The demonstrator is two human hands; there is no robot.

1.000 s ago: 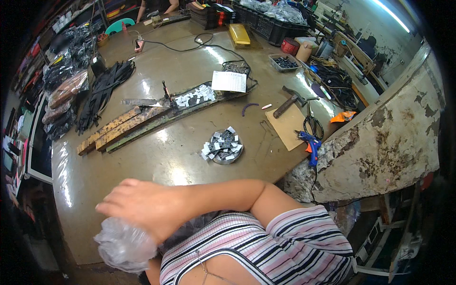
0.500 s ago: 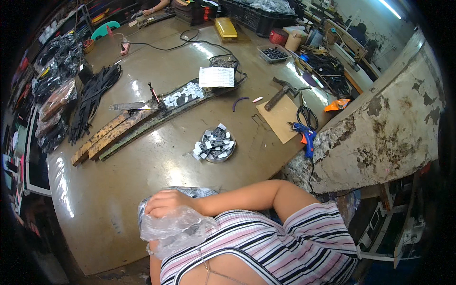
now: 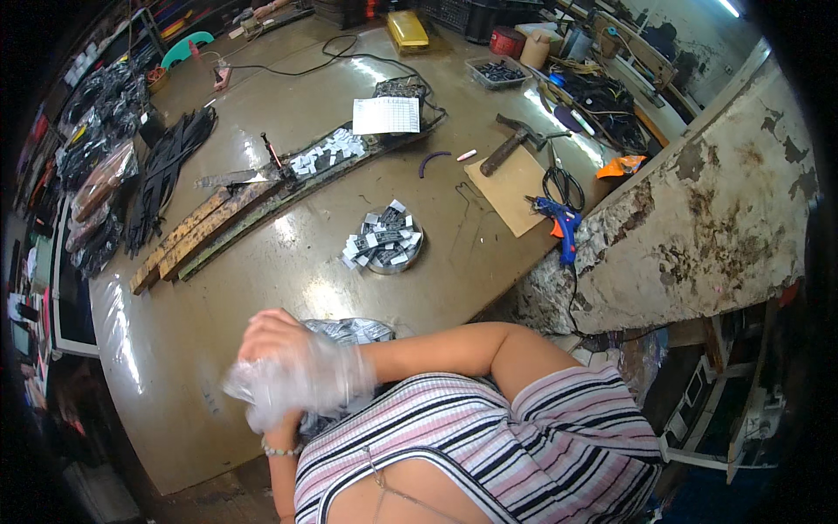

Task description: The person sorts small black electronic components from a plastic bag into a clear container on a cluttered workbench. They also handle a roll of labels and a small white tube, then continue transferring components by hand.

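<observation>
A crumpled clear plastic bag (image 3: pixel 301 384) is bunched at my hands, close to my body and over the table's near edge. My right hand (image 3: pixel 272 334) reaches across to the left with its fingers curled over the bag, smeared by motion. Below it my left forearm rises, a beaded bracelet on its wrist; the bag and blur hide the fingers of my left hand (image 3: pixel 281 419). Behind my right forearm lies a crumpled grey bundle (image 3: pixel 353 329) that looks like plastic. A round container (image 3: pixel 403 265) heaped with folded black-and-white labels stands farther off on the table.
Wooden bars (image 3: pixel 205 231) lie across the brown table (image 3: pixel 471 236), small white pieces (image 3: pixel 327 150) and a paper sheet (image 3: pixel 387 115) on them. To the right are a hammer (image 3: pixel 504 150), cardboard (image 3: pixel 517 196) and a blue glue gun (image 3: pixel 563 229). Black straps (image 3: pixel 173 170) lie left. A peeling wall (image 3: pixel 698 201) borders the right.
Both hands have moved left with the clear plastic bag, and my right hand has lifted a little. My left wrist and its bracelet have come into sight. The view has shifted slightly.
</observation>
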